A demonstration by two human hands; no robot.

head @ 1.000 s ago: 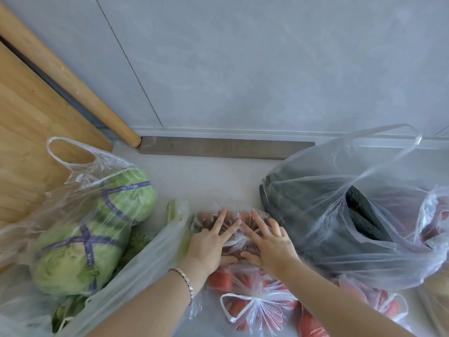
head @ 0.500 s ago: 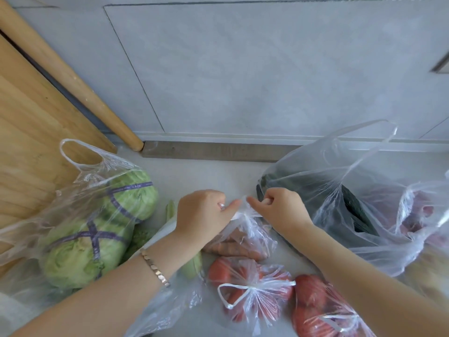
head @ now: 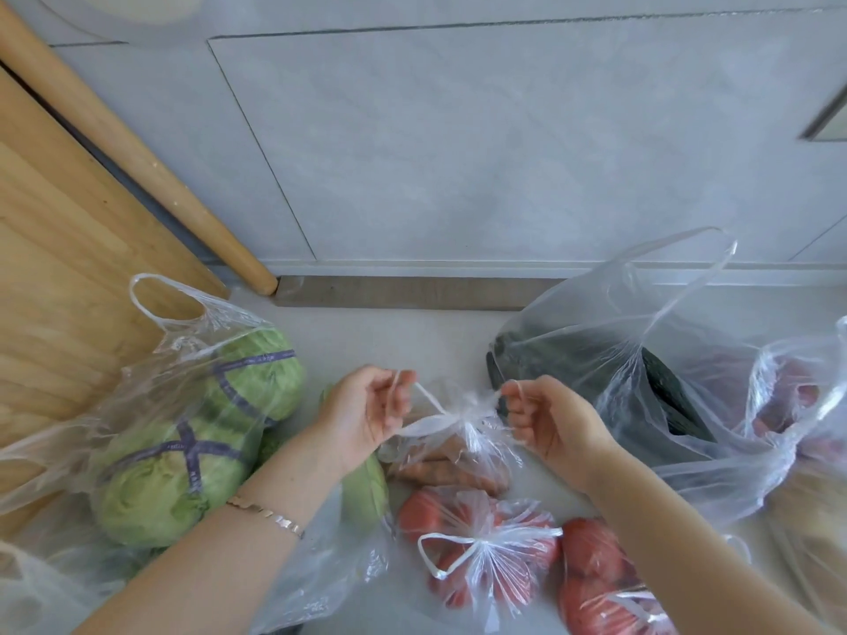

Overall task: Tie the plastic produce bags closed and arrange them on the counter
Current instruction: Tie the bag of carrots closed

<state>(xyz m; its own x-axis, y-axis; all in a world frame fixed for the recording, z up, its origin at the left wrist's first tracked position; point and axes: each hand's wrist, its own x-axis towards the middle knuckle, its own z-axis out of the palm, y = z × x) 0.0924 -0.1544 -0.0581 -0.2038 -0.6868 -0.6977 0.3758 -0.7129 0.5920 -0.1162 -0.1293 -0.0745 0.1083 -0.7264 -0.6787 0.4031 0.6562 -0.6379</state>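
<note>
Both hands are at work on the small clear bag in the middle of the desk, the one with orange-brown roots in it, carrots most likely, though the crinkled plastic makes that hard to swear to. The left hand has its fingers curled round one twisted handle, and the right hand pinches the other handle at its fingertips. The two strands cross in a bunched gather just above the bag, which sits on the desk between the hands. A thin bracelet rides on the left wrist.

Nearer the person lie two bags of tomatoes, one knotted shut with its loops sticking out, the other just beside it on the right. To the left a loose bag holds two green cabbages banded with purple tape, its handle standing up. Touching the right hand's far side is a big open bag with dark green vegetables inside. A wooden board and a rolling pin lean against the grey tiled wall at the back left.
</note>
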